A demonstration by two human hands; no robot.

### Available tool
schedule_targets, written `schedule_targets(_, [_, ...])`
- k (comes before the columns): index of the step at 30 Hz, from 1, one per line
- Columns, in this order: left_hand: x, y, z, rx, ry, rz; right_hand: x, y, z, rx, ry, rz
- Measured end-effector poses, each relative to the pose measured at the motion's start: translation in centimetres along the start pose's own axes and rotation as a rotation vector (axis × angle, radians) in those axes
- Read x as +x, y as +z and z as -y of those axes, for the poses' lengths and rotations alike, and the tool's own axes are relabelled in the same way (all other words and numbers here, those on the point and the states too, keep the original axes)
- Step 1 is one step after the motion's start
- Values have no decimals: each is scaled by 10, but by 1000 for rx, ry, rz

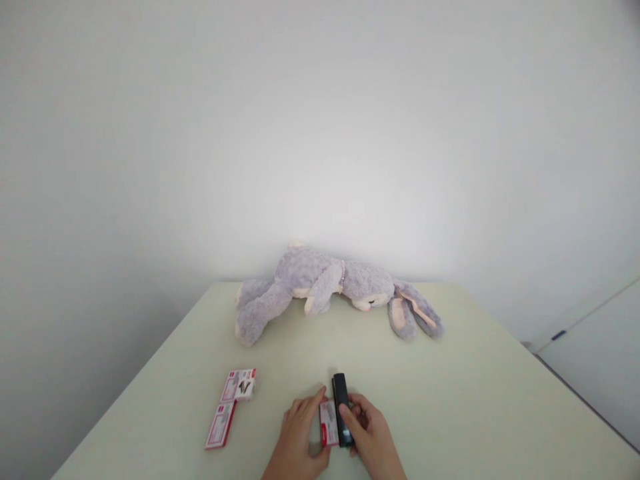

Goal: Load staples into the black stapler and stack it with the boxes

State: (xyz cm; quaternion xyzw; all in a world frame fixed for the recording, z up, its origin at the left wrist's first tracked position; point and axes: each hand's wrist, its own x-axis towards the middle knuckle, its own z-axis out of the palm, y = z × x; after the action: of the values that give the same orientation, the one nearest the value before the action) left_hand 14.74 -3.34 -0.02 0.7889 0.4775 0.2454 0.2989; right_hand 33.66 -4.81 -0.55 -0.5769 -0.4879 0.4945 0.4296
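Observation:
In the head view my right hand [369,430] grips a black stapler [341,407] near the table's front, thumb on top and fingers curled along its right side. Directly left of the stapler lies a small red-and-white box [329,423], its long side against or very close to it. My left hand [301,433] spans this box, index finger at its far end and thumb at its near end. Further left are more red-and-white boxes: a flat one [220,425] nearer me, another [232,385] beyond it, and a small box with a dark picture [245,388].
A lilac plush rabbit [305,273] lies on its side along the back of the pale table [450,400], ears toward the right. Behind it rises a white wall [320,133]. To the right of the table is a white panel with a dark handle [559,335].

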Motion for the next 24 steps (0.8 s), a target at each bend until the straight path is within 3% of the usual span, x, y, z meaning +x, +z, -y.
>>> schedule_targets(2, [-8,-5,3,0,15,-26,-1,1,-2,21,-12,-26])
schedule_targets(4, [-22,-19,12,86,-80,-146,-1,-2,-4,36,-28,-47])
schedule_targets(8, [-59,-64,44,433,-734,-623,-1,-6,-8,54,-18,-42])
schedule_targets(9, [-67,-74,52,483,-832,-662,0,-6,-9,58,-11,-39])
schedule_targets(11, [-79,-87,65,522,-856,-602,0,-6,-10,64,-4,-40])
schedule_targets(13, [-85,-90,70,512,-741,-432,0,-6,-11,71,-7,-46])
schedule_targets(19, [-82,-71,58,337,-437,-1,-1,-7,-13,84,-10,-35])
schedule_targets(21, [-76,-66,49,257,-394,56,0,-8,-13,89,-10,-35])
schedule_targets(24, [-57,-61,29,173,-337,13,1,-8,-13,78,-18,-34])
